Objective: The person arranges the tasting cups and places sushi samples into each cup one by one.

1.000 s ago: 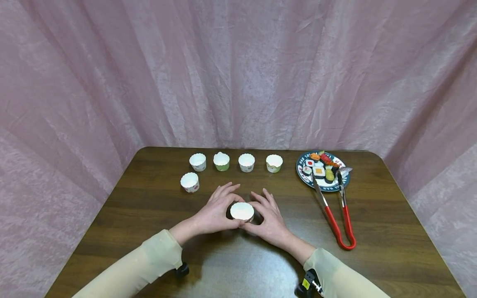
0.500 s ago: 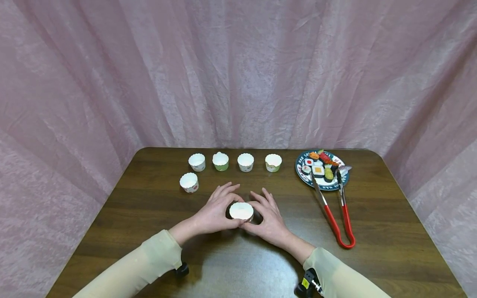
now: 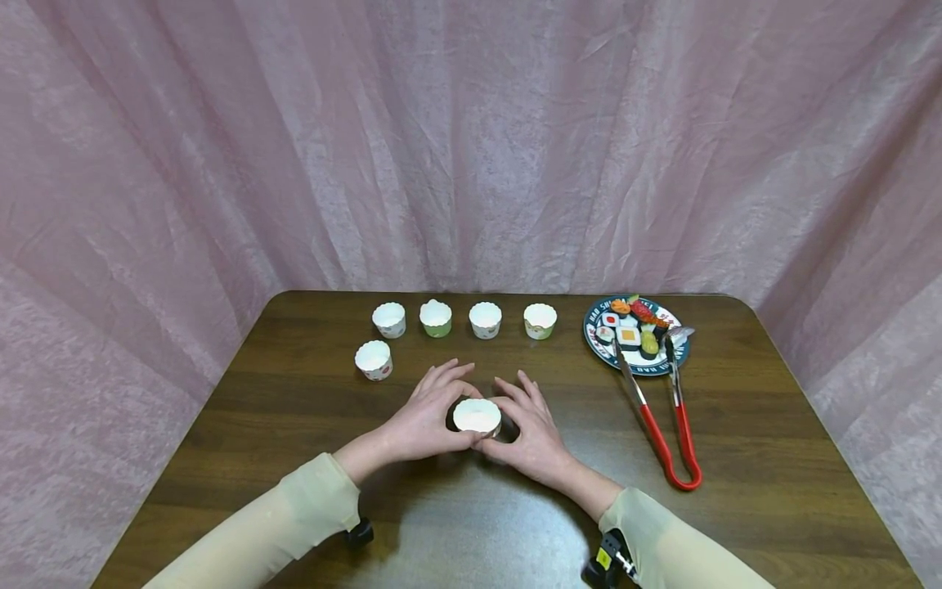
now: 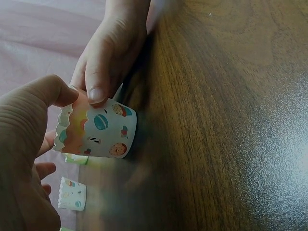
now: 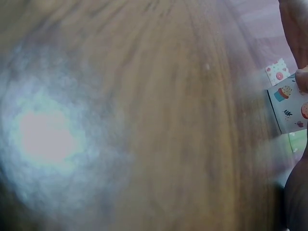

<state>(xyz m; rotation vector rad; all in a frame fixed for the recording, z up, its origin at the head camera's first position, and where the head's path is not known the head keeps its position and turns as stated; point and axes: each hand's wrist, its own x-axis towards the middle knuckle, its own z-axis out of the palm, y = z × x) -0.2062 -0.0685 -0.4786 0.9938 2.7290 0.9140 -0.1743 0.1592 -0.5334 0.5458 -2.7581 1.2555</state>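
Observation:
Both hands surround one white paper baking cup [image 3: 477, 417] near the middle of the table. My left hand [image 3: 427, 419] holds it from the left and my right hand [image 3: 531, 433] from the right. Each thumb presses the near side of the cup, and the fingers curve round its far side. In the left wrist view the cup [image 4: 101, 129] shows a scalloped rim and small printed sweets. Its base is close over the tabletop. Only part of the cup [image 5: 287, 108] shows at the edge of the right wrist view.
A row of similar cups [image 3: 486, 321] stands along the back of the wooden table [image 3: 765, 458]. Another cup with red prints [image 3: 374, 361] stands at front left of the row. At right, red-handled tongs [image 3: 682, 442] lean on a plate [image 3: 592, 331] of sushi pieces.

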